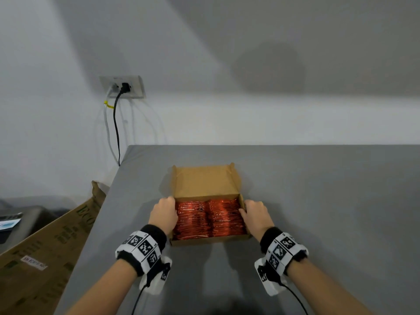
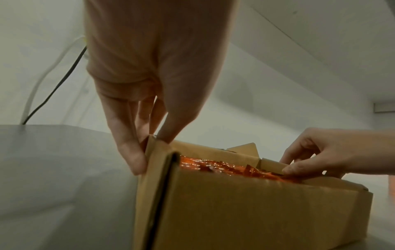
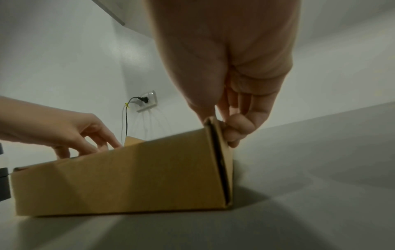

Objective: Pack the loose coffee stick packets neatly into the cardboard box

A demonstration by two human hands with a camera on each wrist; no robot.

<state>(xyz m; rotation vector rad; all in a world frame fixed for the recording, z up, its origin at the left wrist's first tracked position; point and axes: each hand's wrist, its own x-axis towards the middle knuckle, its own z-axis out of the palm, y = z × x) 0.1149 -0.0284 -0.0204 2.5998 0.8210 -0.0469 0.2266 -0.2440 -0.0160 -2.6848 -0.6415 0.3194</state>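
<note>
An open cardboard box sits on the grey table, lid flap standing up at the back. Two rows of red foil coffee stick packets fill it. My left hand pinches the box's left wall, thumb inside and fingers outside. My right hand pinches the right wall the same way. The packets show over the rim in the left wrist view; the front wall hides them in the right wrist view.
A large printed carton leans against the table's left edge. A wall socket with a black cable is behind the table's far left corner. Grey table surface stretches to the right of the box and in front of it.
</note>
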